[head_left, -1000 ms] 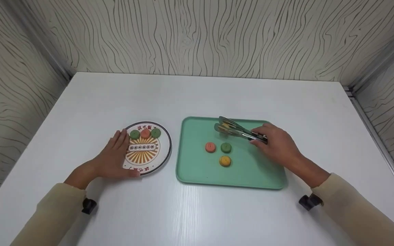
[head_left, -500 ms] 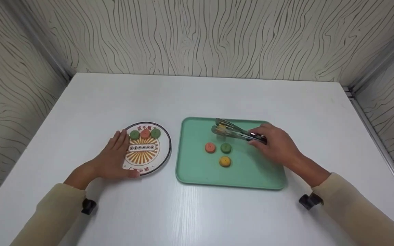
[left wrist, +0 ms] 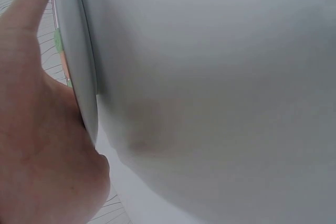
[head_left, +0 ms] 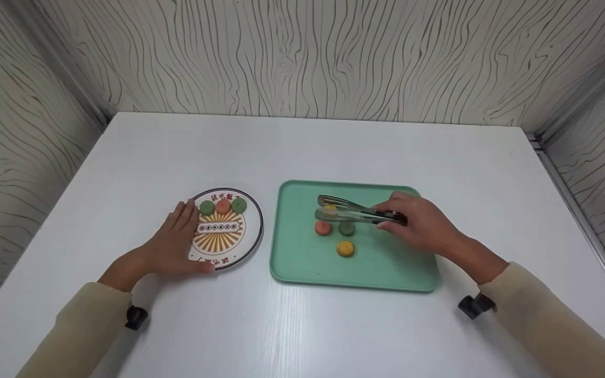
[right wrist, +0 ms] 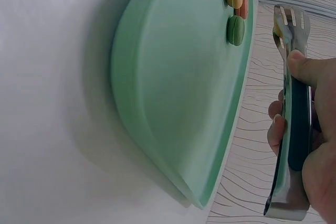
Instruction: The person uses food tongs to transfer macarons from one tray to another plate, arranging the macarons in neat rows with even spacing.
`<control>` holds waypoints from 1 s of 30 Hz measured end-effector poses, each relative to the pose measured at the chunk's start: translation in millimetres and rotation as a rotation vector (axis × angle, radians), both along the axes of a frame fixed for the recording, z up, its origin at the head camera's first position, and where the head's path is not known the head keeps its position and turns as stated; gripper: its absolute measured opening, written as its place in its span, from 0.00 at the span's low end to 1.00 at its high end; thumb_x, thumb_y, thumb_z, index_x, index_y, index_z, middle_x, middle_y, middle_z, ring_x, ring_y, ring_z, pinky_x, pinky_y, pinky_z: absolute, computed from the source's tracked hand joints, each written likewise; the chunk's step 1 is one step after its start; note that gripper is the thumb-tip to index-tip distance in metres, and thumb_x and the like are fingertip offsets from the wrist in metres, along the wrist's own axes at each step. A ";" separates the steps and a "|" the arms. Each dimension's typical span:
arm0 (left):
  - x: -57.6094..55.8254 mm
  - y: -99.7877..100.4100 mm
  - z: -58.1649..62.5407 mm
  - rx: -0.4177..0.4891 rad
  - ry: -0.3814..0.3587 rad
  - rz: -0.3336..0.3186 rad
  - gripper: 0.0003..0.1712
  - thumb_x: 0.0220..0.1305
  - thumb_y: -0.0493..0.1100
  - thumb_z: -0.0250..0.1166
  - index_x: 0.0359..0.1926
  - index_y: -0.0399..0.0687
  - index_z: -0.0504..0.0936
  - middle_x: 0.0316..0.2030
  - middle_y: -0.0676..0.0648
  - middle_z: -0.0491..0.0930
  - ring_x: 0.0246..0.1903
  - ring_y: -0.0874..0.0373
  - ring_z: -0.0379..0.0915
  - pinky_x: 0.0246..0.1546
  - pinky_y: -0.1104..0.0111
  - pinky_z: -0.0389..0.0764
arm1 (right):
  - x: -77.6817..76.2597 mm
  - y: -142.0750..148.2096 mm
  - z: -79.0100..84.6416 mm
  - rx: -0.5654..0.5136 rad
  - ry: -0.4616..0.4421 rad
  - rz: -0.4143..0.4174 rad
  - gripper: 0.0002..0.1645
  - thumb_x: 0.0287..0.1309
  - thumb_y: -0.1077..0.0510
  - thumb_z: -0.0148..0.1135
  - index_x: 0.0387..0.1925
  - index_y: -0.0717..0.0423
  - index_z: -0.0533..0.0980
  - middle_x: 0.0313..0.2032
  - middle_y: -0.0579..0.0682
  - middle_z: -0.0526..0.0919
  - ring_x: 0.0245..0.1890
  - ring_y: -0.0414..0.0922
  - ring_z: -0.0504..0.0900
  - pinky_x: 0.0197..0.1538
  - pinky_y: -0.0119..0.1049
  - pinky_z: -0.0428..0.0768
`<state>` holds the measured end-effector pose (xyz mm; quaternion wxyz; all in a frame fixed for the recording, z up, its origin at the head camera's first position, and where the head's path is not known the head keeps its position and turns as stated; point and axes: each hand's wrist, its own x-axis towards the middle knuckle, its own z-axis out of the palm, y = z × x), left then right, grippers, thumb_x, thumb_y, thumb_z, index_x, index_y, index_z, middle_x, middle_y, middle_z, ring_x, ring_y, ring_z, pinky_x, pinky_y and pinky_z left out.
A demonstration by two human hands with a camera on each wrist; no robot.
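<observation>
A yellow cookie (head_left: 330, 207) sits between the two flat ends of the metal tongs (right wrist: 298, 119), up above the tray, and the tongs hide part of it. The right hand (head_left: 422, 223) holds the tongs, with its thumb and fingers squeezed around the dark handle. Below is a green tray (head_left: 302, 262) with a low raised edge all around. In it lie a pink cookie (head_left: 323, 228) and a green cookie (head_left: 346, 229) side by side, and another yellow cookie (head_left: 345, 249) nearer the person. From the head view, the tongs pass right by the top of the pink and green ones. To the left, across a thin strip of tabletop (head_left: 281, 331), is a round white plate (head_left: 251, 231) with a dark ring, red writing and orange stripes like sun rays. A row of three cookies (head_left: 223, 206) sits on its far part: green, pink, green. The left hand (head_left: 174, 244) rests on the plate's left edge and covers some of it, fingers straight and thumb spread wide, not picking anything up. Light sleeves (head_left: 549, 310) cover both arms, and walls (head_left: 302, 58) with wavy lines stand around the tabletop.
</observation>
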<state>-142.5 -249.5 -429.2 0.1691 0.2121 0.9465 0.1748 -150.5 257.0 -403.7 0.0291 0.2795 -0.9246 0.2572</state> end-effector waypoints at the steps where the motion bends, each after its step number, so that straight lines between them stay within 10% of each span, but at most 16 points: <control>1: 0.1 0.0 0.1 -0.001 0.001 0.000 0.79 0.51 0.76 0.69 0.76 0.22 0.38 0.78 0.26 0.30 0.77 0.31 0.21 0.75 0.40 0.38 | 0.0 -0.2 0.2 0.003 -0.005 0.004 0.17 0.62 0.54 0.73 0.52 0.53 0.86 0.33 0.43 0.78 0.28 0.37 0.68 0.32 0.34 0.68; 30: -1.6 -2.3 -4.5 -0.021 0.016 -0.018 0.79 0.52 0.77 0.67 0.76 0.22 0.38 0.78 0.27 0.30 0.77 0.31 0.20 0.75 0.41 0.36 | -8.5 -29.8 11.7 -0.021 0.000 0.110 0.18 0.63 0.55 0.72 0.53 0.52 0.85 0.36 0.43 0.80 0.29 0.37 0.70 0.32 0.34 0.71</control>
